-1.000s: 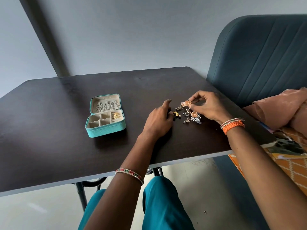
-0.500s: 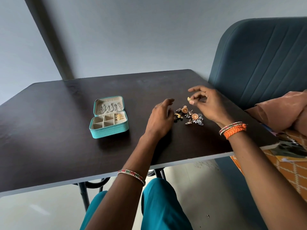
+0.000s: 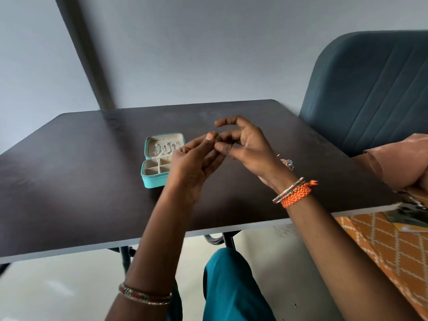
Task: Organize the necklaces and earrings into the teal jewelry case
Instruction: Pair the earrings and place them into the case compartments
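Observation:
The teal jewelry case (image 3: 154,181) lies open on the dark table (image 3: 69,181), with silver necklaces (image 3: 165,148) hung in its lid and beige compartments below. My left hand (image 3: 194,163) and my right hand (image 3: 245,144) are raised above the table just right of the case, fingertips meeting. They pinch a small earring between them, and the fingers almost hide it. The loose earring pile (image 3: 287,163) shows only partly behind my right wrist.
A dark teal padded chair (image 3: 370,93) stands at the table's right side. A brown cloth (image 3: 398,163) and an orange patterned fabric (image 3: 382,246) lie at the right. The table's front edge runs just below my forearms.
My right hand lifted a small gold earring off the pile and moved left. My left hand rose from the table to meet it at the fingertips.

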{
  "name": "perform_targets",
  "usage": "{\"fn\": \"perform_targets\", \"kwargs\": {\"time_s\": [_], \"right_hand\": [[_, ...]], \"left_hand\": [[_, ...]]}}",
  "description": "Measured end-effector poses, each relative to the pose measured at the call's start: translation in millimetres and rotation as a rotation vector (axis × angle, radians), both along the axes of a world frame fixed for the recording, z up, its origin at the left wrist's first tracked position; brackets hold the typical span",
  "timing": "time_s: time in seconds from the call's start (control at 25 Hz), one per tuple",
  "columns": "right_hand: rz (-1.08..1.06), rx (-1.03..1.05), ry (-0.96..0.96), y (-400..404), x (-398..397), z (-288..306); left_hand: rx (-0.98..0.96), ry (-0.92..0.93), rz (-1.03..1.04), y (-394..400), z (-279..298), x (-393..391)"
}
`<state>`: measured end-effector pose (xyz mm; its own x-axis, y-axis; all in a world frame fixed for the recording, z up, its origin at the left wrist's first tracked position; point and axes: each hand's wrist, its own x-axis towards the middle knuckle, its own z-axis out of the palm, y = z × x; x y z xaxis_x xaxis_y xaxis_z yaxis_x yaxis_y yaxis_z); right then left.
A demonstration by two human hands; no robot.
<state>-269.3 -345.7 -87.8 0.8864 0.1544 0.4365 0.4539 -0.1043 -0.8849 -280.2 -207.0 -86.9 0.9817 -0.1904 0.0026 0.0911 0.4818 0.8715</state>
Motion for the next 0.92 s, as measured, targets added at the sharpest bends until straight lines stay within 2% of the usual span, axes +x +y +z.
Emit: {"fn": "perform_targets", "kwargs": {"time_s": [0.08, 0.2, 0.24, 0.28, 0.44, 0.6, 0.76, 0.92], "right_hand": [[0.044, 0.117, 0.074, 15, 7, 1], [0.081, 0.061, 0.214, 34, 23, -7], [0.125, 0.042, 0.257, 42, 30, -12], [0.172, 0.035, 0.290, 48, 36, -17], [0.263, -0.025, 0.358, 56, 53, -21], [0.266, -0.161, 0.347, 50, 53, -28], [0.197, -0.286, 0.272, 57, 45, -32], [0.177, -0.255, 0.221, 60, 42, -35]], "left_hand": [[0.277, -0.105, 0.168, 31, 8, -5], [0.689, -0.282, 0.714, 78, 4, 2], [0.820, -0.295, 0.814, 92, -3, 6], [0.919, -0.276, 0.821, 102, -13, 11], [1.108, -0.169, 0.511, 109, -53, 14], [1.315, -0.222, 0.457, 106, -59, 14], [1.343, -0.230, 0.469, 104, -56, 11], [1.324, -0.239, 0.477, 105, -55, 12]]}}
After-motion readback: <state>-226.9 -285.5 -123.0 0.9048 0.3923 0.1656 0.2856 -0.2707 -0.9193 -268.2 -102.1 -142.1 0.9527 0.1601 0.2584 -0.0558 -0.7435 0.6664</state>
